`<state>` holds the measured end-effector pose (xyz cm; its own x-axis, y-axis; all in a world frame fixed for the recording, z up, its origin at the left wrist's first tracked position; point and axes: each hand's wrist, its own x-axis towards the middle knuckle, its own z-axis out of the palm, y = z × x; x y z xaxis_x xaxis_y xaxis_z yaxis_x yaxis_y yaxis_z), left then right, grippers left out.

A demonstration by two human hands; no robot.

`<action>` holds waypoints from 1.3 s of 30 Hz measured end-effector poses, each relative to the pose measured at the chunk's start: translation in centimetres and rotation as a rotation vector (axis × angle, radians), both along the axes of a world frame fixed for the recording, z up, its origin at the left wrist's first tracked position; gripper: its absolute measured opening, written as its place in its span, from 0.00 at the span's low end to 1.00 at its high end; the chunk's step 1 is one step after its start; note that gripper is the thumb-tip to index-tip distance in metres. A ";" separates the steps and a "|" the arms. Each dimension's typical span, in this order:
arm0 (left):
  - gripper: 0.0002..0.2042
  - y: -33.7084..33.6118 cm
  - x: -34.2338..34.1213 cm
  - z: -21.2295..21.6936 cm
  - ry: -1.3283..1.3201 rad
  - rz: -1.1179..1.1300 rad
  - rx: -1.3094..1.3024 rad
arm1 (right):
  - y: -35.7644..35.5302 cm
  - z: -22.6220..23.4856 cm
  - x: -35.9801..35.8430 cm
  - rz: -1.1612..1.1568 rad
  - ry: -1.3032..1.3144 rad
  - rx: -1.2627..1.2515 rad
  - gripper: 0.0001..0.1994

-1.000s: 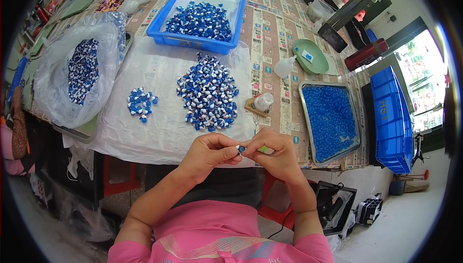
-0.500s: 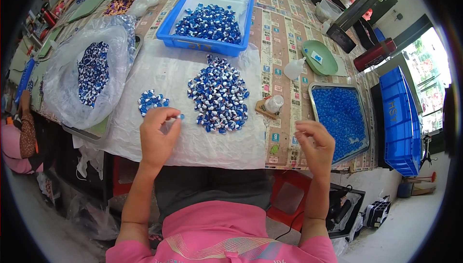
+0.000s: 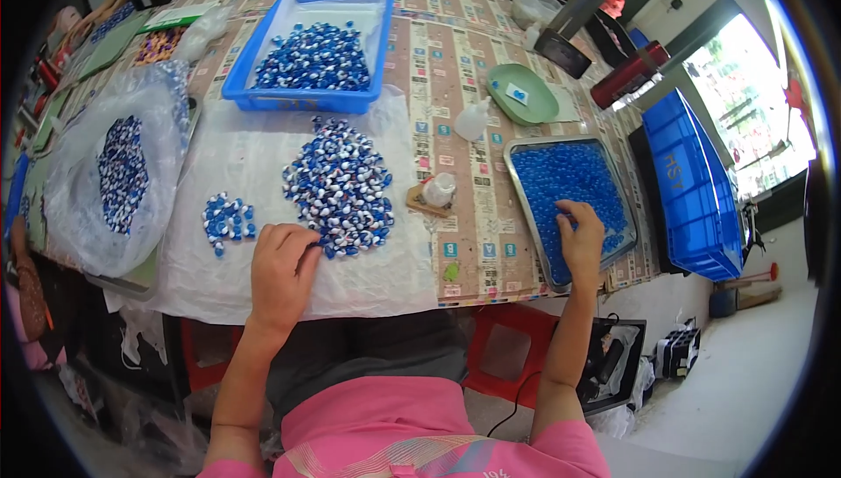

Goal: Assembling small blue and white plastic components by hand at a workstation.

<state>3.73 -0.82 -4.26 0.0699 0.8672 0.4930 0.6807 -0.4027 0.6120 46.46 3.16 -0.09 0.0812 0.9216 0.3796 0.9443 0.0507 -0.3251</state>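
My left hand (image 3: 282,272) rests at the near-left edge of a large pile of blue and white beads (image 3: 340,184) on white paper. Its thumb and fingertips are pinched together beside the pile; whatever is between them is too small to make out. A smaller group of blue and white beads (image 3: 229,215) lies to its left. At the right, my right hand (image 3: 583,246) reaches over a metal tray (image 3: 515,206) of clear blue beads (image 3: 574,182). Thumb and forefinger are bent toward each other there, and anything in the pinch is hidden.
Behind the pile stands a blue bin (image 3: 235,88) of beads. A plastic bag (image 3: 74,189) of beads sits left. Between pile and tray are a small jar (image 3: 438,189) on a wooden block, a white squeeze bottle (image 3: 473,119) and a green plate (image 3: 539,101). A blue crate (image 3: 692,189) stands right.
My right hand has moved from beside the tray to above its beads. My left hand has gone from the small group, where it held a blue bead, to the large pile's edge. The view has shifted.
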 end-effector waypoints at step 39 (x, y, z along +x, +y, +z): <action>0.09 -2.2 6.0 -0.1 -1.549 -0.462 -1.004 | -2.2 3.0 -12.8 0.497 0.555 -0.226 0.11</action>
<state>9.77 -2.98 -4.34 0.4007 0.8781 -0.2617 -0.6596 0.4747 0.5828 33.71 0.92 2.89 -0.2386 0.9497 0.2027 0.5241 0.3016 -0.7964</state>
